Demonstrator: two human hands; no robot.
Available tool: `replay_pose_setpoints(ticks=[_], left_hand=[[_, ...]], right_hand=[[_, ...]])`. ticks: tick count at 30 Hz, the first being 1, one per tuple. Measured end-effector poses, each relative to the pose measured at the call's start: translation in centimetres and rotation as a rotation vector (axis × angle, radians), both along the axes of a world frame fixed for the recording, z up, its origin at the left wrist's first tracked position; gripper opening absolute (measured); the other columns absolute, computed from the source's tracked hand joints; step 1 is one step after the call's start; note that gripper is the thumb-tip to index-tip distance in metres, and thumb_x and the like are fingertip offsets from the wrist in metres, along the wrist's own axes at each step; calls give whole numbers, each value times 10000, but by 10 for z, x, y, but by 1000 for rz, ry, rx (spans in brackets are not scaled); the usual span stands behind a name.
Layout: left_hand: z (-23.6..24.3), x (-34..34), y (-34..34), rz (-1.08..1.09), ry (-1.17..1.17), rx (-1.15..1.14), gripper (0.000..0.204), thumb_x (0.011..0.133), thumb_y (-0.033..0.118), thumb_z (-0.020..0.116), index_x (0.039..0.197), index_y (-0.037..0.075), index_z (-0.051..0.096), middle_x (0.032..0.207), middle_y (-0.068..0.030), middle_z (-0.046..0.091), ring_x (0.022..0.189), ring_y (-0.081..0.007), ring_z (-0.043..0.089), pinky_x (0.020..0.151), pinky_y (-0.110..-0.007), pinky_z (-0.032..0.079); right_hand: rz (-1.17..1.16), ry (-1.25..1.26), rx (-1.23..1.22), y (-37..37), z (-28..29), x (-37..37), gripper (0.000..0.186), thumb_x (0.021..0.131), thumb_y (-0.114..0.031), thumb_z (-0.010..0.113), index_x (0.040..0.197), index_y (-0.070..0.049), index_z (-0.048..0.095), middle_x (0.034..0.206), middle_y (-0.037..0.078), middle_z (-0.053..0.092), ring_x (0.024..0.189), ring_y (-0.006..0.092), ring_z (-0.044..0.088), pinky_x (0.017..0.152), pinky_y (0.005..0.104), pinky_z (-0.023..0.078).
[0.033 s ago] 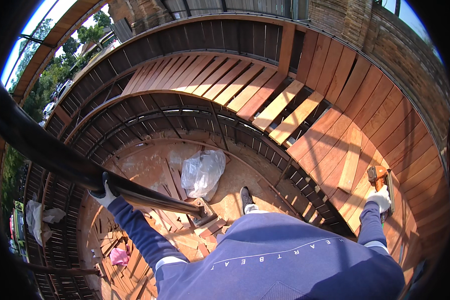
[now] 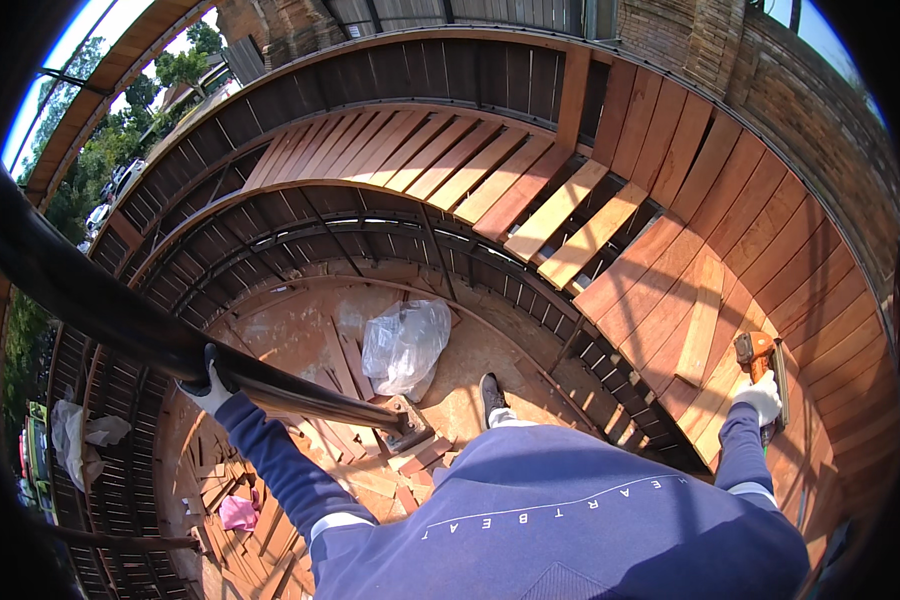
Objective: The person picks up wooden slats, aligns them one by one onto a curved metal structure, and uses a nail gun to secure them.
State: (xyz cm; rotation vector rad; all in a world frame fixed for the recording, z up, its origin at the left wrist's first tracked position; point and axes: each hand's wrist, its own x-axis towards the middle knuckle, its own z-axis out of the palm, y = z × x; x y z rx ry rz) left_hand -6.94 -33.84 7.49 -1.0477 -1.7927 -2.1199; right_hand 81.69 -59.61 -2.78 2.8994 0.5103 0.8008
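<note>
right hand (image 2: 760,398), in a white glove, is over at the right of the frame with its fingers clamped on the handle of an orange power tool (image 2: 754,350), which sits low over the slatted wooden surface (image 2: 638,272). a loose board (image 2: 703,320) lies across the slats just up and left of it. left hand (image 2: 211,392) is on a thick black pole (image 2: 120,300), left of centre, can't tell how far those fingers wrap round. clear plastic bag (image 2: 407,347) on the floor (image 2: 300,310) near mid-frame.
</note>
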Motion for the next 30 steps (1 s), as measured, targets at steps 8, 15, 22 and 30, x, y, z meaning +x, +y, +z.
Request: replay_pose_setpoints(ticks=[8,15,22,30], left_hand=[[-7,-13,4,-30,15,-3,880,649,226,899,1347,-17,423,1310,-159,539,1161,-244,529,1028,-361,420],[-17,-24,8,-53,34,31,842,668,178,886,1349,-2,425,1300,-144,536,1133,-241,538,1007,-368,462],[1,4,0,-13,35,-17,854,664,202,888,1350,-21,429,1331,-152,520,1174,-247,512,1028,-380,431],[0,-2,-1,16,18,-18,923,618,304,903,1338,-31,434,1320,-179,532,1181,-262,519,1027,-375,402]], right_hand=[[8,-3,-14,-2,-4,4,417,772,-270,664,1169,-157,599,888,97,690,771,295,671,715,429,521],[-15,62,-28,-1,0,2,446,784,-292,657,1203,-158,580,934,98,684,815,298,667,749,429,514],[-25,61,-30,-1,1,1,413,795,-285,652,1181,-155,584,922,96,688,814,294,670,736,432,514],[-41,103,-43,4,10,-7,381,807,-296,650,1159,-166,585,945,107,703,849,309,683,759,443,529]])
